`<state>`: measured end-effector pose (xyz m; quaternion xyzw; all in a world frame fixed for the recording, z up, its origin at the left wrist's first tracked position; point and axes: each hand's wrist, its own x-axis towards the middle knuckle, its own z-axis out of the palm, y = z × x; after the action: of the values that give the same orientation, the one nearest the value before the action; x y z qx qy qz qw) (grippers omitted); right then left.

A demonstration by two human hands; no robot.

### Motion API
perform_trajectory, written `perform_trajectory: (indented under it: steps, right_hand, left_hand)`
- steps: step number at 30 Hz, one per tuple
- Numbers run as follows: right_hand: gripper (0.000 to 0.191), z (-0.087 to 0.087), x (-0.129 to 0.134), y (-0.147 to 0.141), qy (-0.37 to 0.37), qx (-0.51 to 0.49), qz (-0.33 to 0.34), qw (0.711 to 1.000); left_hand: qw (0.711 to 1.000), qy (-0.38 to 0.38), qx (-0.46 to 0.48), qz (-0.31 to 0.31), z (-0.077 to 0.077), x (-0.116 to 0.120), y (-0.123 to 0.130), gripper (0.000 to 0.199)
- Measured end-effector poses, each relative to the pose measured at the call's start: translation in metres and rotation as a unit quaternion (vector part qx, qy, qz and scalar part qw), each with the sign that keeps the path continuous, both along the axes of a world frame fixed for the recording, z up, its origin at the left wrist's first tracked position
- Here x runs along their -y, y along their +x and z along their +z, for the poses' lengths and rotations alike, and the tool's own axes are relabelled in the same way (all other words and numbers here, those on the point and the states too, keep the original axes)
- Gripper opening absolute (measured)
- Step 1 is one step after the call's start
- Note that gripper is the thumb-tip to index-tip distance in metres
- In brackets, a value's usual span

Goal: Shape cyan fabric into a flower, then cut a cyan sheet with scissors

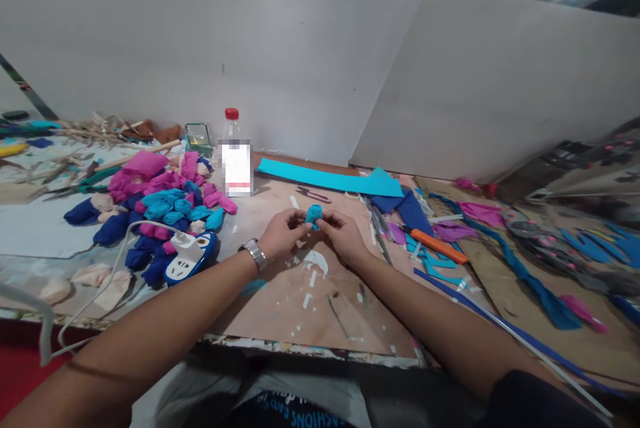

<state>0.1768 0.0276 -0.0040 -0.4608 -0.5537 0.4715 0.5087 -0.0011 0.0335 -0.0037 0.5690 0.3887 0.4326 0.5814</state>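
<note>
Between my two hands is a small light-blue rolled paper flower (314, 216), held up over the middle of the table. My left hand (284, 236), with a metal watch (255, 255) on its wrist, pinches it from the left. From the other side the fingers of my right hand (344, 236) press on it. Behind the hands lie small thread snips (315, 195) and a long turquoise strip (325, 178). At the left is a heap of similar pink, dark-blue and light-blue bundles (167, 207).
A bottle with a red cap (231, 113) stands behind my left hand. A blue-and-white power strip (193, 260) with a white cable lies by my left forearm. To the right are an orange utility knife (439, 246), coloured scraps and cardboard (505, 288). White panels (300, 48) rise behind.
</note>
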Motion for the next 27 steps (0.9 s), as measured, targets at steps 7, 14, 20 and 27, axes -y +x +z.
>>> perform_trajectory:
  steps: [7, 14, 20, 27]
  right_hand:
    - [0.029, -0.002, 0.003, 0.001, 0.023, 0.027, 0.021, 0.999]
    - [0.028, -0.004, 0.004, 0.004, 0.031, 0.053, 0.012, 0.998]
    - [0.021, -0.004, 0.007, 0.009, 0.046, 0.107, 0.029, 0.993]
    - [0.015, 0.003, 0.015, 0.013, 0.153, 0.236, 0.015, 0.96]
  left_hand:
    - [1.0, -0.012, -0.01, 0.01, 0.0, 0.003, 0.0, 0.036]
    - [1.0, -0.026, -0.015, 0.008, -0.001, 0.002, 0.0, 0.034]
    - [1.0, -0.024, -0.013, 0.008, -0.001, 0.004, 0.001, 0.026]
    - [0.996, 0.041, -0.078, 0.004, -0.008, 0.005, 0.003, 0.021]
